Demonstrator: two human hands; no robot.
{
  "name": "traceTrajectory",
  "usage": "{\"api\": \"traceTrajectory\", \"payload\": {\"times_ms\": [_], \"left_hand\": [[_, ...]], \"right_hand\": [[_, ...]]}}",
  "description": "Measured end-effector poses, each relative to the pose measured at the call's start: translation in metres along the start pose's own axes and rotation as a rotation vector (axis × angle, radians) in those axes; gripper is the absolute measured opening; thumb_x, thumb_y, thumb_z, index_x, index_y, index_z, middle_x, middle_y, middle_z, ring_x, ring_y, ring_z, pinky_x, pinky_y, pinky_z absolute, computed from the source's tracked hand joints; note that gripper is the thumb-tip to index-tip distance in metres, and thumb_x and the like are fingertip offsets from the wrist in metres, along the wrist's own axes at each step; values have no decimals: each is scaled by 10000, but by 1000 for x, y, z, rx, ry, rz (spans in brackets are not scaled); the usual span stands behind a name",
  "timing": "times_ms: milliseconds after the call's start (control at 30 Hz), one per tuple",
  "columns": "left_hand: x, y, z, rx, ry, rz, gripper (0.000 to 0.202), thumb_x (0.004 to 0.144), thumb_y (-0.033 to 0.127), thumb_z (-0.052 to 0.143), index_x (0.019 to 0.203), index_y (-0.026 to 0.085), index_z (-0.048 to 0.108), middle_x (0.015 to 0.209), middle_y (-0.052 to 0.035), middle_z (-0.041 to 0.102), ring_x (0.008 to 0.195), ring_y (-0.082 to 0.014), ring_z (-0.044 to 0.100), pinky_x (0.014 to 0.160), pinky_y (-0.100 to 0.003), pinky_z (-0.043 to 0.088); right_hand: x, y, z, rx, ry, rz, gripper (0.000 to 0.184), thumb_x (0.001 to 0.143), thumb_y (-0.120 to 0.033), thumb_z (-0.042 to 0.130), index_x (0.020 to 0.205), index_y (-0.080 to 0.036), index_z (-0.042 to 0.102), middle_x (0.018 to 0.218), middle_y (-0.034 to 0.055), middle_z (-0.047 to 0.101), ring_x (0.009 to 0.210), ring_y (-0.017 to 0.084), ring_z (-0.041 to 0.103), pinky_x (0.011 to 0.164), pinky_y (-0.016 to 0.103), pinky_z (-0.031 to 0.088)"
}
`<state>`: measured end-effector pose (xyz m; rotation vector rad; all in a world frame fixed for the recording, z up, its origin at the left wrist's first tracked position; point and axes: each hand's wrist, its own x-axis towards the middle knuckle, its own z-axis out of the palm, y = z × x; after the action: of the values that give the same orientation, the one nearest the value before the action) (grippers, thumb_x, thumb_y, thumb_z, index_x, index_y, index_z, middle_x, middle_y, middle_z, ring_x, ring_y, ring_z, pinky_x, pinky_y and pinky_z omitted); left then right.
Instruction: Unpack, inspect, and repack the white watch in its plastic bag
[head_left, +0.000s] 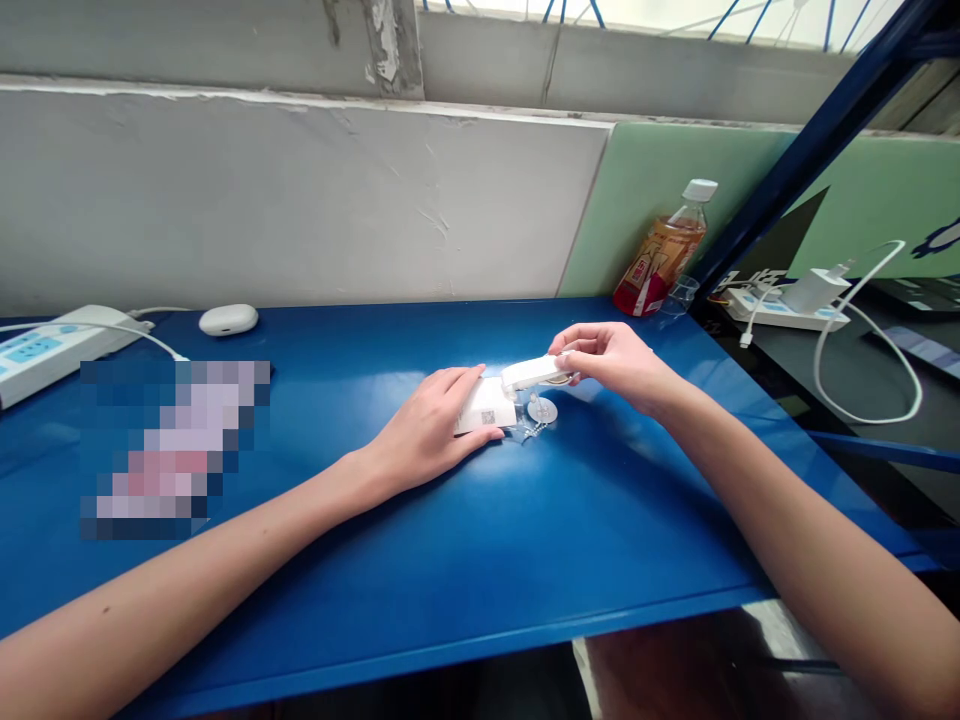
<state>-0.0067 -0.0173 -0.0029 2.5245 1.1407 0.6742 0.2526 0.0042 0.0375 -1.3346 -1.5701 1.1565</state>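
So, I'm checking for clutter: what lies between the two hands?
In the head view: a code-printed white piece, a slim white item and a pale disc.

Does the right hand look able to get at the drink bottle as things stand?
Probably yes, but the right hand holds a slim white item that it would likely need to put down first. No object shows between that hand and the drink bottle at the back of the blue table.

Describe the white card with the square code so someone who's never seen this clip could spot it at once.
Go to the middle of the blue desk, where the left hand is. The white card sits between its thumb and fingers. Its square printed code sets it apart from the narrow white object in the right hand.
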Motion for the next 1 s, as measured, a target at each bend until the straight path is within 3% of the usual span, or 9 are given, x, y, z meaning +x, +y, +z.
{"api": "traceTrajectory", "payload": {"times_ms": [333,567,633,733,833,1000], "left_hand": [[1,-3,0,17,66,10,549,950,478,569,1382,142,517,1331,-179,587,1235,-337,545,1024,-510,465],[1,-4,1,13,76,32,553,936,484,588,1356,127,538,1300,-182,598,1197,-338,560,1003,-500,476],[1,-4,1,19,68,38,557,935,487,592,1354,125,537,1297,-184,597,1189,-340,564,998,-497,478],[1,-4,1,29,57,33,551,933,482,600,1354,133,537,1301,-180,591,1188,-342,566,1005,-497,473],[1,-4,1,36,51,30,538,931,476,603,1344,137,544,1294,-178,593,1181,-342,570,1004,-496,473],[1,-4,2,47,43,35,561,927,479,613,1344,111,539,1295,-186,589,1184,-337,566,992,-489,485]], "right_hand": [[2,-1,-15,-38,-77,77,67,658,-159,704,716,-187,720,683,40,697,622,156,612,566,273,516],[-1,5,2,-27,-154,74,70,707,-207,728,768,-182,706,665,22,704,595,142,624,578,262,502],[-2,8,6,-105,-162,8,91,736,-251,732,799,-190,710,747,35,725,619,157,647,582,276,501],[-5,10,6,-369,-134,-212,103,789,-263,705,864,-200,735,954,64,730,689,169,665,610,287,500],[-7,8,1,-581,-224,-410,162,869,-277,652,970,-211,759,1000,75,718,739,177,659,666,300,501],[-8,4,-8,-738,-340,-513,279,869,-321,712,1122,-211,754,1052,85,728,840,213,668,733,320,499]]}}
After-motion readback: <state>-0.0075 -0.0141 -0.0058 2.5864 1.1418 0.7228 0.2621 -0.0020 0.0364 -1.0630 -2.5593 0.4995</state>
